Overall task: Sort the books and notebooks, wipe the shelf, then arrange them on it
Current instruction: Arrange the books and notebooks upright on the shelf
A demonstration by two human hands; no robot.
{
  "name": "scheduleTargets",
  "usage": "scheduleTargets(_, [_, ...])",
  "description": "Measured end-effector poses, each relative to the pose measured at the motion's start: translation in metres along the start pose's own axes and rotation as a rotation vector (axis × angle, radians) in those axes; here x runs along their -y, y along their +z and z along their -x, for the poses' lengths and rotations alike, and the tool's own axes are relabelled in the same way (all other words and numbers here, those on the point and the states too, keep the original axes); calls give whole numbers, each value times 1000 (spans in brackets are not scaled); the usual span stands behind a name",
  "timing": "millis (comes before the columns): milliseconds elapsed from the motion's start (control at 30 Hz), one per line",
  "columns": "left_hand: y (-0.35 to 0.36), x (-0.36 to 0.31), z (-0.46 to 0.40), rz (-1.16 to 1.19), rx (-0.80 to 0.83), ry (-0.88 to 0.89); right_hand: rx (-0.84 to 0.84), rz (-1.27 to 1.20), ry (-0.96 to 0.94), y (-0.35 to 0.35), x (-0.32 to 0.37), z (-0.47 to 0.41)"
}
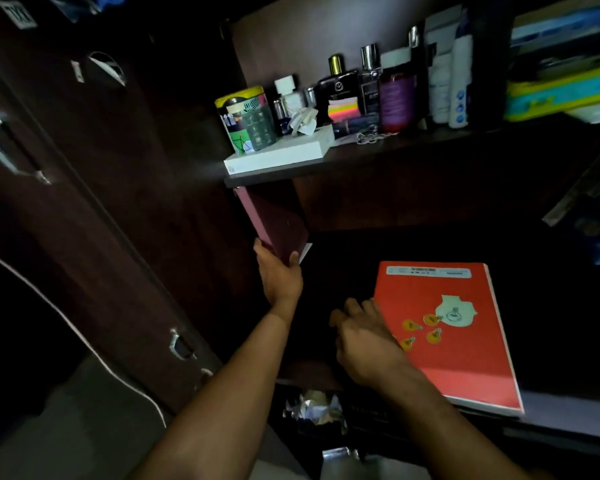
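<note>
My left hand grips the lower corner of a maroon book, which stands tilted against the left wall of the dark lower shelf. A red notebook with yellow bulb pictures lies flat on that shelf to the right. My right hand rests on the red notebook's left edge, with the fingers curled at the edge. The fingertips are hidden in the dark.
The upper shelf carries a patterned tin, a white box, several bottles and stacked books at the right. A dark cupboard with metal handles stands at the left. Crumpled paper lies in a bin below.
</note>
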State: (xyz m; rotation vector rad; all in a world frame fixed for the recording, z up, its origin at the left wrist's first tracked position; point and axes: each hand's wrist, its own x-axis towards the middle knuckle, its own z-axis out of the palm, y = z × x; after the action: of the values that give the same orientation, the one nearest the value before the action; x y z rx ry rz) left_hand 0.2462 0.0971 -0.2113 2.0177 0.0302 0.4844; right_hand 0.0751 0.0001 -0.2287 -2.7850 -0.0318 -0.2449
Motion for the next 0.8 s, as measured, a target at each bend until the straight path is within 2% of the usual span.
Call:
scheduleTargets(100, [-2,12,40,-55,-3,36,-27,-15,-10,2,-2,-2])
scheduleTargets(167, [-2,16,63,-37,191,97,-138,-144,-3,3,-5,-2])
scheduleTargets(267, [-6,5,82,-186,611,188,-381,-548,130,-1,-12,-1])
scheduleTargets(333, [-9,-4,91,-334,719,259,-521,-698,188,-4,-16,4])
scheduleTargets(433, [-10,-12,96,-513,755,427,-642,-766,259,-10,-16,11])
scheduleTargets(500, [-10,-15,95,-552,775,438,-593,-750,277,-19,-16,16])
scheduleTargets(567, [-9,-15,95,-547,783,439,-455,-646,302,-25,-18,24])
scheduleTargets(700, [-6,-12,98,-504,813,393,-128,53,481,-34,-35,57])
scheduleTargets(800, [-3,-7,106,-268,787,222,-108,89,439,-28,-47,80])
